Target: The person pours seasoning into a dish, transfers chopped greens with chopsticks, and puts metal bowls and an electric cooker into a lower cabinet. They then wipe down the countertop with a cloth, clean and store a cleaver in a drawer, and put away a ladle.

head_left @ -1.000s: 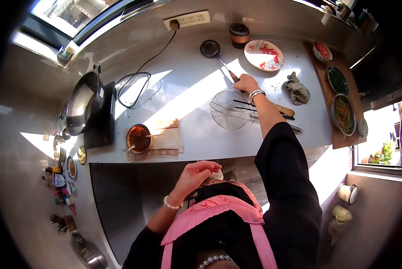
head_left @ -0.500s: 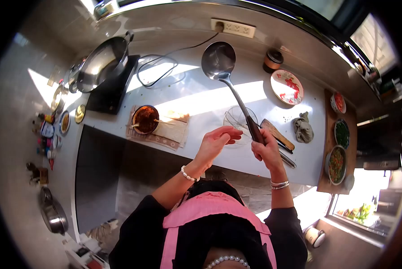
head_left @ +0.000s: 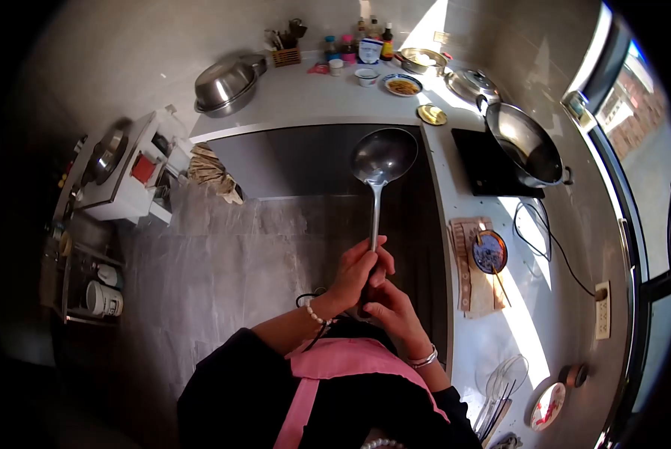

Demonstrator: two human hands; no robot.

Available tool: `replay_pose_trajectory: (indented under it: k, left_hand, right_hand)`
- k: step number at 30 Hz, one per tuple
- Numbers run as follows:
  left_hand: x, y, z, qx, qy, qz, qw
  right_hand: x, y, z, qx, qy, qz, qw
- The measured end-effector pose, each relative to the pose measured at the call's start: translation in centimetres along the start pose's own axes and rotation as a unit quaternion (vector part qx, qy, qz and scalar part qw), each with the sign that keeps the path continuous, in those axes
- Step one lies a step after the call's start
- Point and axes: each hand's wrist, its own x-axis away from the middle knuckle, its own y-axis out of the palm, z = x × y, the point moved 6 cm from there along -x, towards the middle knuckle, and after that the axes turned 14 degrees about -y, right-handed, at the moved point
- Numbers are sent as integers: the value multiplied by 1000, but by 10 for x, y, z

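A large metal ladle (head_left: 384, 155) points away from me, bowl at the far end, over the gap in front of the counter. My left hand (head_left: 356, 278), with a pearl bracelet at its wrist, is closed around the ladle's handle at mid-length. Lower down, my right hand (head_left: 395, 313) grips the dark end of the same handle, partly hidden by the fingers. Nearest on the right stands a bowl of dark sauce (head_left: 489, 251) with a stick-like utensil in it, on a patterned cloth (head_left: 466, 288).
A wok (head_left: 526, 146) sits on a black cooktop (head_left: 474, 168) at the right. Along the back counter (head_left: 298, 105) are metal basins (head_left: 227, 84), bottles (head_left: 387, 43) and a plate of food (head_left: 403, 86). A wire strainer (head_left: 511, 376) and a patterned plate (head_left: 548, 406) lie lower right.
My view has turned left, away from the window-side counter toward the back one. My left hand, earlier apart from the ladle, now grips its handle. The ladle has swung along with me.
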Motion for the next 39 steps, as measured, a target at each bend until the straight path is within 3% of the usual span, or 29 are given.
replay_pose_trajectory:
  k: [1,3,4,5,9,12,15,16,18,20,22,26,31,39]
  left_hand:
    - [1,-32,18,11,15,20,1000]
    - [3,-111,50,-8,-4,37,999]
    - [3,-148,64,-36,-41,23,998]
    - [4,-167,73,-64,-82,12,994]
    - [-10,-223,109,-89,-144,21,985]
    - [-38,-266,143,-114,-126,39,985]
    - [-83,-312,187,-127,32,93,987]
    - [-89,-340,201,-140,73,156,975]
    - [-92,-390,227,-133,119,278,944]
    - [-92,-433,242,-122,94,376,914]
    - [-102,-462,252,-136,79,401,903]
    - [-124,-513,262,-75,8,488,869]
    - [-157,-531,294,-40,-20,575,817]
    - [-193,-550,309,-14,-81,597,798]
  right_hand:
    - [-32,5,-3,-32,18,-61,997]
    - [-132,-19,0,-12,-23,103,994]
    - [-179,-11,0,52,-75,99,991]
    - [-216,-3,-5,68,-112,73,989]
    - [-330,55,-16,151,-84,-47,984]
    - [-395,70,-2,249,-55,-105,961]
    - [-473,73,-12,284,-115,-98,947]
    - [-506,69,-18,299,-145,-83,940]
    - [-574,57,-40,404,-268,-41,874]
    - [-648,36,-56,461,-370,42,805]
    - [-725,20,-64,482,-504,64,714]
    - [-862,17,-57,454,-639,120,609]
    - [-1035,-10,24,496,-576,121,639]
    - [-1120,-13,123,529,-484,51,696]
